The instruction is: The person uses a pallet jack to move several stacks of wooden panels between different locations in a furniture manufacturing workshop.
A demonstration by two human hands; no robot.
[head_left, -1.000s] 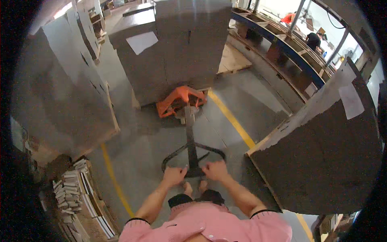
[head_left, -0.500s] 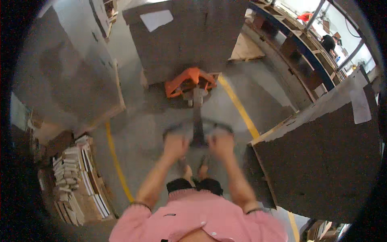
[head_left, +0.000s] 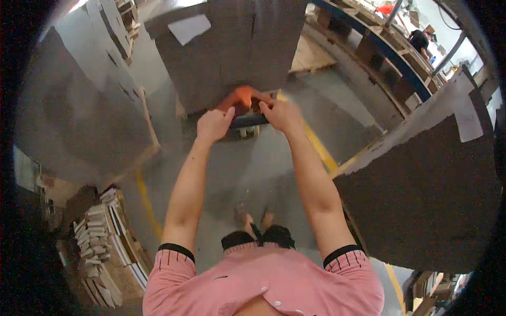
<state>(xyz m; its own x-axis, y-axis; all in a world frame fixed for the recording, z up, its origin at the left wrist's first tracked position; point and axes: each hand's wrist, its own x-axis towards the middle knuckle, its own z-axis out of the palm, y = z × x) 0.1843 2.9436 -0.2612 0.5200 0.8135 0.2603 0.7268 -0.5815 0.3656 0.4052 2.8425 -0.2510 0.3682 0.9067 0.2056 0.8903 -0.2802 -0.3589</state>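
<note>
Both my arms reach forward, and each hand is wrapped round one side of a pallet jack handle (head_left: 249,122). My left hand (head_left: 213,126) grips its left part. Around the right part closes my right hand (head_left: 283,116). Just beyond the black handle shows the orange body of the pallet jack (head_left: 243,97), partly covered by the handle and my hands. It stands against a large dark stack (head_left: 226,55) with a white sheet (head_left: 190,29) on it. The forks are hidden.
Tall wrapped stacks stand at the left (head_left: 100,105) and right (head_left: 421,195). Cut boards (head_left: 113,237) are piled at lower left. A yellow floor line (head_left: 320,146) runs along the right. Far right, a person (head_left: 420,42) is beyond a long blue-edged bench (head_left: 382,50).
The handle has swung forward, away from my body toward the stack, with both hands still on it. My arms have gone from bent to stretched out.
</note>
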